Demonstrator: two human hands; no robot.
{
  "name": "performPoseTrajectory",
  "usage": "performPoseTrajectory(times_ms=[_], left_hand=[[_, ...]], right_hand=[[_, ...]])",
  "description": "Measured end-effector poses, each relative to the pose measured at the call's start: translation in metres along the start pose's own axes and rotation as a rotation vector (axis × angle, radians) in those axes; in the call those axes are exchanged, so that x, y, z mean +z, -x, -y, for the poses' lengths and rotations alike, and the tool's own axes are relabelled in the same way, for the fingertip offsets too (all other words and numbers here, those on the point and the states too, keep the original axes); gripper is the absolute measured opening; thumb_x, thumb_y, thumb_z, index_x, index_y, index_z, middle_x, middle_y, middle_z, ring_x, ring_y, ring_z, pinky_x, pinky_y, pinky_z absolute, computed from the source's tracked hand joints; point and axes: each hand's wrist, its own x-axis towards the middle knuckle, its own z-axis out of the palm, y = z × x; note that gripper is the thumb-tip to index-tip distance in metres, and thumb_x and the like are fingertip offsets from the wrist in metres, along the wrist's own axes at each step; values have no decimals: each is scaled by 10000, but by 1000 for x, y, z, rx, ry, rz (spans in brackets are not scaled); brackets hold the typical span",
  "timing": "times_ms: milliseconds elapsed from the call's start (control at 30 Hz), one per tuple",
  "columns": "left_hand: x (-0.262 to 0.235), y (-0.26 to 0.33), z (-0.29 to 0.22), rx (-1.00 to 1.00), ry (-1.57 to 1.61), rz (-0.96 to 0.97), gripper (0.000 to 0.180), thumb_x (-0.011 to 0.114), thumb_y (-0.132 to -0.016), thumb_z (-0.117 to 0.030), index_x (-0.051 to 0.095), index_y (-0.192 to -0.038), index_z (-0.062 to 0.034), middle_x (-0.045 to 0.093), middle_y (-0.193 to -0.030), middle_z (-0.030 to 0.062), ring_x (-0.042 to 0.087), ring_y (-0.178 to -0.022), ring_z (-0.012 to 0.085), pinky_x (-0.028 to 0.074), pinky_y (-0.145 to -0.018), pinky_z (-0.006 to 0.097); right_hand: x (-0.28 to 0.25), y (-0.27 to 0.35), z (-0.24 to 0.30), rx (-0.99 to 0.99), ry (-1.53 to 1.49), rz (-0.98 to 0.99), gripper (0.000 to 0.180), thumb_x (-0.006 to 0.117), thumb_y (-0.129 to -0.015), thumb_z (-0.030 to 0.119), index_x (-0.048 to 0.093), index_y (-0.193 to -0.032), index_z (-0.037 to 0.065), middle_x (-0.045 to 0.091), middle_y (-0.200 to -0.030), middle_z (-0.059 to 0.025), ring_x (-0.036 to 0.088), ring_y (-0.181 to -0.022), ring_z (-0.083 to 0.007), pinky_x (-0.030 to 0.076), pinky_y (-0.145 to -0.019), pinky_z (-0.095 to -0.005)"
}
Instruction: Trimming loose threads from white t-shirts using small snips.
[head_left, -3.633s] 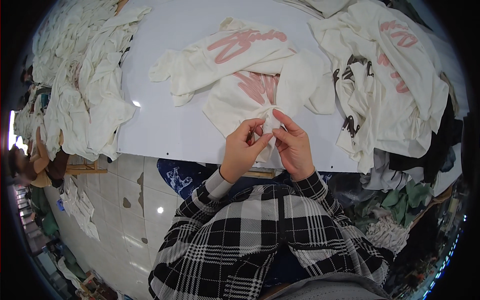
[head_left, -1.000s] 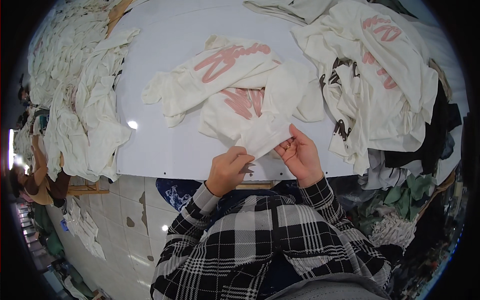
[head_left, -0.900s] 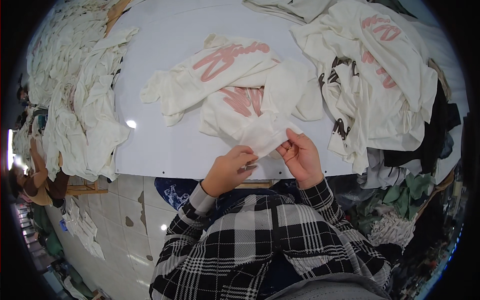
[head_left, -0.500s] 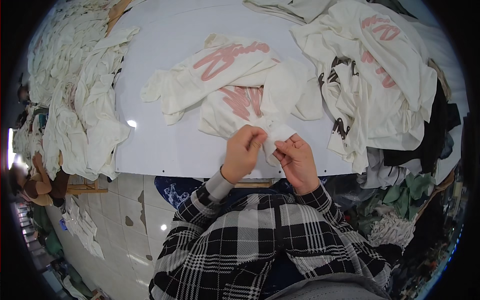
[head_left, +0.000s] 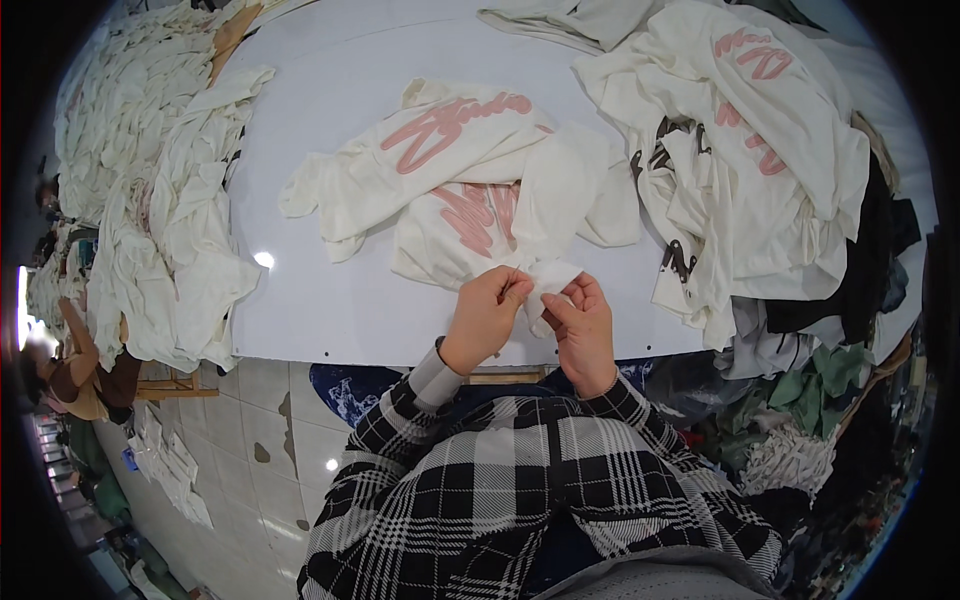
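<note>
A white garment with pink printed lettering (head_left: 565, 180) lies rumpled on the pale table, its near end drawn toward me. At that near end, my left hand (head_left: 484, 318) pinches the white cloth between thumb and fingers. Just to its right, my right hand (head_left: 582, 330) grips the same bit of cloth, thumb against the fingertips. A small flap of fabric stands up between the two hands. Any small thing within the pinched fingertips is hidden.
White garments (head_left: 180, 200) are heaped along the left. More white garments with pink print (head_left: 760, 190) lie at the right, above dark and grey cloth. The table (head_left: 290, 310) ends just before me. A person (head_left: 75, 365) sits at far left; green cloth (head_left: 820, 390) hangs low right.
My right hand has shifted slightly left, closer to my left hand. Both hands still hold the cloth, and the garment has shifted only slightly in view.
</note>
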Motion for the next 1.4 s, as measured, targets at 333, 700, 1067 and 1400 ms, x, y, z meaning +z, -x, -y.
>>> performPoseTrajectory(times_ms=[333,700,1067,1400], left_hand=[[-6,2,-9,-143,131,94,193,588,-847,-157,594,-837,35,545,-620,12,444,-553,54,368,-491,217],[-17,-3,-29,122,-182,-62,244,633,-806,-174,579,-943,20,574,-708,115,508,-570,181,428,-548,279],[-23,21,-27,105,-416,247,372,654,-779,-148,408,-1039,-49,604,-716,149,595,-627,309,450,-555,348],[-15,19,-29,147,-465,239,318,602,-800,-162,389,-1010,-56,615,-703,133,610,-655,313,443,-548,389]], right_hand=[[-3,1,-5,-508,633,134,322,505,-801,-65,582,-1104,12,566,-1125,-108,569,-860,-116,470,-699,-214],[-17,-8,-6,-257,619,62,83,590,-839,53,620,-850,-24,631,-798,-23,541,-712,-72,440,-644,-206],[-17,-12,5,-162,373,96,113,555,-889,116,581,-880,6,611,-781,-8,519,-676,-53,434,-616,-191],[-16,-6,4,-176,376,90,110,550,-893,117,589,-888,14,597,-780,7,510,-680,-45,427,-617,-185]])
